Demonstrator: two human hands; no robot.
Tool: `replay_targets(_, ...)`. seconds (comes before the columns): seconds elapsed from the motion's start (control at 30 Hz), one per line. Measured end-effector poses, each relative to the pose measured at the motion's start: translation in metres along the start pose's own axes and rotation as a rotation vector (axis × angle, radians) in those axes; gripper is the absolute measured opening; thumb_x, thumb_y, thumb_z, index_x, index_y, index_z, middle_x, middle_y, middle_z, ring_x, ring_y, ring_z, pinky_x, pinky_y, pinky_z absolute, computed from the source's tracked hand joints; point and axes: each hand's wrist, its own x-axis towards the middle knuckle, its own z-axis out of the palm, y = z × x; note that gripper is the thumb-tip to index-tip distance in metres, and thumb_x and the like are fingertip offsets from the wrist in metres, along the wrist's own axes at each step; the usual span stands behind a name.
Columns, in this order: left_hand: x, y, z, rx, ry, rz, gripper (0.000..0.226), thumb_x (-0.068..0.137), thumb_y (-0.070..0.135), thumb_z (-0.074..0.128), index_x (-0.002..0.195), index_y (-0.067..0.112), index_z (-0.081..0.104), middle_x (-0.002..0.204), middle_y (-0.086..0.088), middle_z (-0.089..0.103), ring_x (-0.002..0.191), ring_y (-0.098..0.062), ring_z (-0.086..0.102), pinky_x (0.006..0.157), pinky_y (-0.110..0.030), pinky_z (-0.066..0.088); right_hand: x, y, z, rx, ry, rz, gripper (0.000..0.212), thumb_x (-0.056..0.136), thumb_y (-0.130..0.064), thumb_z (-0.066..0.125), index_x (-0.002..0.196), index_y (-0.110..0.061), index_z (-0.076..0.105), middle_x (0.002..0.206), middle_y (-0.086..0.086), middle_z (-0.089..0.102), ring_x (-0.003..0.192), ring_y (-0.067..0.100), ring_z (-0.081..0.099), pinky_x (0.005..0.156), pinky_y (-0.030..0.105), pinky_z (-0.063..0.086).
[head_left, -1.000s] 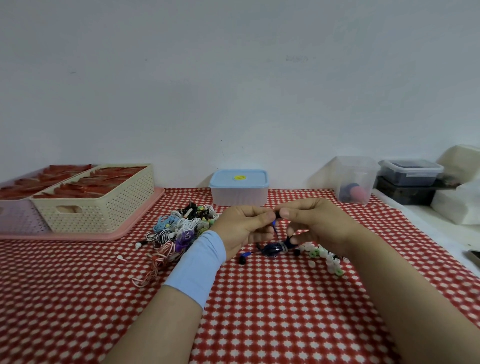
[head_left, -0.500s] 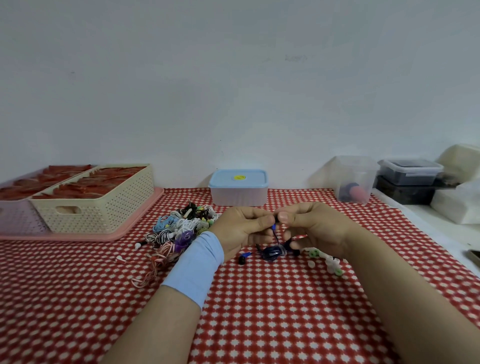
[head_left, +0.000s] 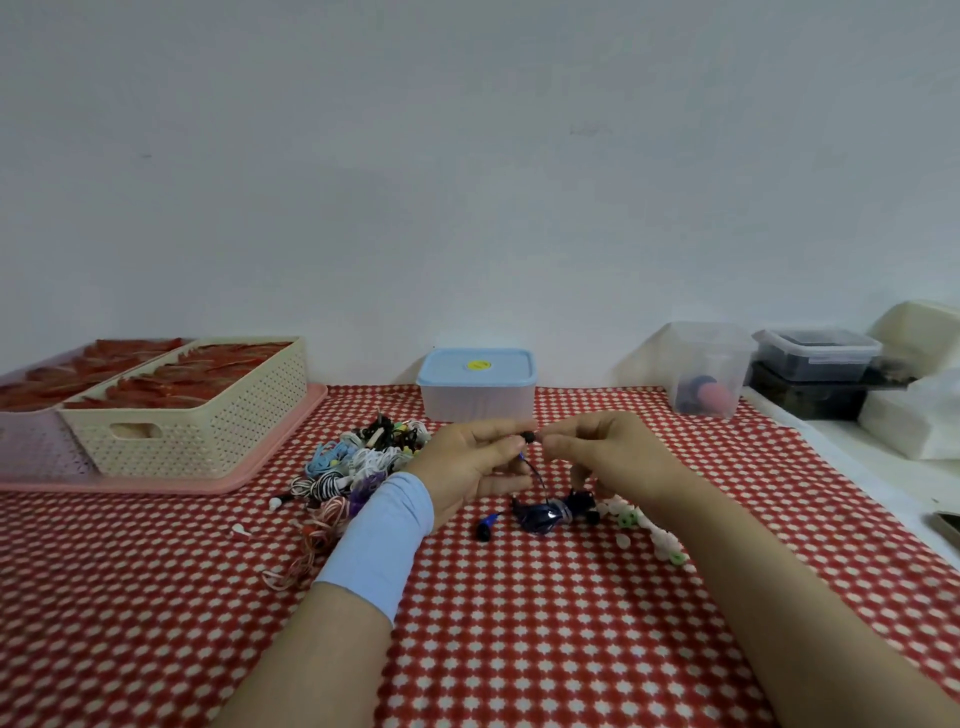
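Pinching the earbud (head_left: 529, 436) between my left hand (head_left: 467, 460) and right hand (head_left: 610, 457), above the bench (head_left: 519, 634), probably to fit its tip.

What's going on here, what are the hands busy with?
The left hand and right hand together pinch a black earbud above the red checked cloth. Its cable runs down to a dark blue bundle lying on the cloth. A pile of coiled earphones lies to the left, loose white and green ear tips to the right.
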Motion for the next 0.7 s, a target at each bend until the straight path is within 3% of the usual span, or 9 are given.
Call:
replay_targets(0.1, -0.001, 0.001, -0.002, 0.045, 0.017, 0.004, 0.020, 0.093, 0.001, 0.061, 0.108, 0.011, 0.071, 0.088, -0.008, 0.069, 0.080, -0.015, 0.070, 0.075, -0.032, 0.060, 0.001, -0.001, 0.006, -0.052, -0.010, -0.049, 0.008, 0.090, -0.017, 0.074, 0.093, -0.013, 0.080, 0.066, 0.000, 0.072, 0.052, 0.008, 0.055, 0.050, 0.017, 0.046)
replay_targets(0.2, -0.001, 0.001, -0.005, 0.123, 0.050, 0.011, 0.018, 0.088, 0.001, 0.068, 0.105, 0.007, 0.068, 0.086, -0.011, 0.069, 0.078, -0.017, 0.071, 0.073, -0.032, 0.061, 0.004, 0.002, 0.012, -0.118, -0.008, -0.085, 0.008, 0.091, -0.020, 0.074, 0.092, -0.018, 0.081, 0.073, 0.008, 0.075, 0.056, 0.011, 0.054, 0.057, 0.023, 0.049)
replay_targets(0.33, 0.002, -0.002, -0.008, 0.288, 0.125, -0.002, 0.016, 0.084, 0.002, 0.073, 0.099, 0.007, 0.070, 0.086, -0.011, 0.071, 0.076, -0.016, 0.072, 0.069, -0.029, 0.061, 0.009, 0.002, 0.015, -0.149, 0.031, -0.072, 0.009, 0.092, -0.021, 0.073, 0.088, -0.019, 0.080, 0.064, 0.001, 0.072, 0.054, 0.013, 0.054, 0.049, 0.019, 0.048)
replay_targets(0.53, 0.017, 0.001, -0.007, 0.765, 0.116, -0.013, 0.017, 0.085, 0.020, 0.074, 0.101, 0.020, 0.070, 0.094, 0.003, 0.071, 0.073, -0.016, 0.071, 0.070, -0.028, 0.059, 0.028, -0.005, 0.014, -0.191, 0.060, -0.088, 0.013, 0.093, -0.015, 0.070, 0.083, -0.013, 0.079, 0.062, -0.005, 0.071, 0.051, 0.009, 0.056, 0.048, 0.017, 0.046)
replay_targets(0.63, 0.024, 0.019, -0.006, 1.037, 0.039, -0.048, 0.037, 0.085, 0.032, 0.073, 0.119, 0.019, 0.068, 0.113, 0.002, 0.068, 0.100, -0.017, 0.065, 0.092, -0.030, 0.049, 0.046, -0.010, 0.013, -0.263, 0.064, -0.101, 0.011, 0.093, -0.015, 0.069, 0.087, -0.016, 0.079, 0.077, -0.003, 0.075, 0.052, 0.003, 0.060, 0.058, 0.021, 0.052)
replay_targets(0.7, 0.031, 0.035, -0.009, 1.083, 0.021, -0.067, 0.041, 0.087, 0.033, 0.070, 0.125, 0.018, 0.065, 0.123, 0.001, 0.064, 0.113, -0.018, 0.059, 0.100, -0.029, 0.044, 0.059, -0.011, 0.012, -0.327, 0.067, -0.085, 0.011, 0.092, -0.017, 0.068, 0.092, -0.018, 0.079, 0.086, -0.001, 0.077, 0.061, 0.006, 0.065, 0.067, 0.029, 0.058)
